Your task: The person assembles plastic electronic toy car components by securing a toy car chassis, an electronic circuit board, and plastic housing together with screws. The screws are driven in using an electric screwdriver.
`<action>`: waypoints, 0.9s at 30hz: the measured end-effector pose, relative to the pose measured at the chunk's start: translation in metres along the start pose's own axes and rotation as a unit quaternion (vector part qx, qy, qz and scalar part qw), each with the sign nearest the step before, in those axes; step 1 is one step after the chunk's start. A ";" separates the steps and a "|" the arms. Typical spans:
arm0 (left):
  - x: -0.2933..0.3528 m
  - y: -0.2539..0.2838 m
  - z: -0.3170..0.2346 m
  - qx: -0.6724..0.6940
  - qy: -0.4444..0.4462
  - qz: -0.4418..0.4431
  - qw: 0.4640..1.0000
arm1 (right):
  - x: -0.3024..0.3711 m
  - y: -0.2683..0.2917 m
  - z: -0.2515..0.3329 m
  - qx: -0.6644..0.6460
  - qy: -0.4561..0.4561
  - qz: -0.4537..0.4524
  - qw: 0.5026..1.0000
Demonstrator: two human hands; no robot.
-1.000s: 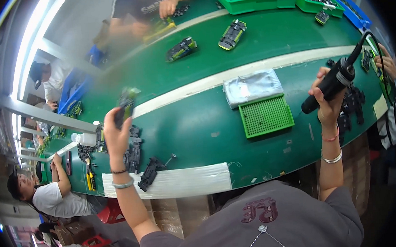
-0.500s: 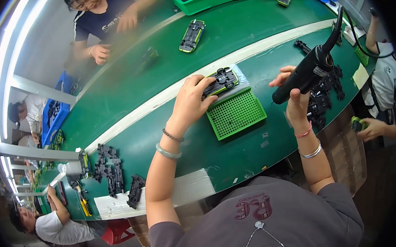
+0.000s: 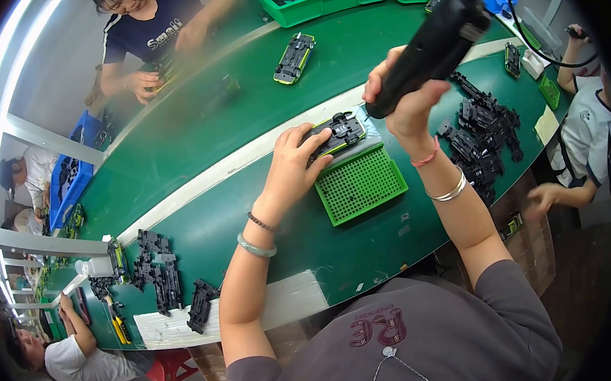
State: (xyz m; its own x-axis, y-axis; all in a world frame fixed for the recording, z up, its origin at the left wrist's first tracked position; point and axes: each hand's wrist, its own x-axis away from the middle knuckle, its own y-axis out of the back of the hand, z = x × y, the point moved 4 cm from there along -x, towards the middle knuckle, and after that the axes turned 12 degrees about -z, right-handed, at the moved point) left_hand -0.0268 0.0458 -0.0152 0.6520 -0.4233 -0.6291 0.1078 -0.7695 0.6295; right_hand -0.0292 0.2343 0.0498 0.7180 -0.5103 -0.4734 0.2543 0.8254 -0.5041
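A toy car (image 3: 344,130) lies upside down, its black underside and wheels facing up and lime green along its edge. My left hand (image 3: 291,162) is closed around its left end. A black corded electric screwdriver (image 3: 429,53) is gripped in my right hand (image 3: 410,107), tilted with its lower end just right of the car. I cannot make out whether its tip touches the car. Below the car sits a green perforated tray (image 3: 359,187), and a clear plastic bag (image 3: 371,131) lies partly under the car.
Black chassis parts are heaped at right (image 3: 482,132) and grouped at left (image 3: 161,275). Yellow-handled pliers (image 3: 121,329) lie at far left. Across a white strip (image 3: 198,180) lies another upturned car (image 3: 295,58). Large green bins (image 3: 328,3) stand beyond. Co-workers sit around the table.
My right hand has carried the screwdriver left and away from me, bringing its lower end close to the car. My left hand stays on the car. The co-worker at right no longer holds the small green car.
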 end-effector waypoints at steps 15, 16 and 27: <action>-0.001 0.000 0.003 0.023 0.009 0.012 1.000 | 0.002 -0.002 -0.040 0.066 -0.087 0.087 0.990; -0.002 0.000 0.002 0.021 0.010 0.014 1.000 | 0.001 -0.002 -0.040 0.068 -0.089 0.087 0.990; -0.001 0.001 0.002 0.024 0.018 0.022 0.999 | 0.002 -0.011 -0.038 0.048 -0.014 0.068 0.996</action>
State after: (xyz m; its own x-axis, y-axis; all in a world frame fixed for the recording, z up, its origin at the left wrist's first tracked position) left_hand -0.0292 0.0443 -0.0146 0.6818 -0.4412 -0.5836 0.0421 -0.7727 0.6334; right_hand -0.0553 0.2151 0.0273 0.7679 -0.3866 -0.5108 0.2135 0.9062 -0.3649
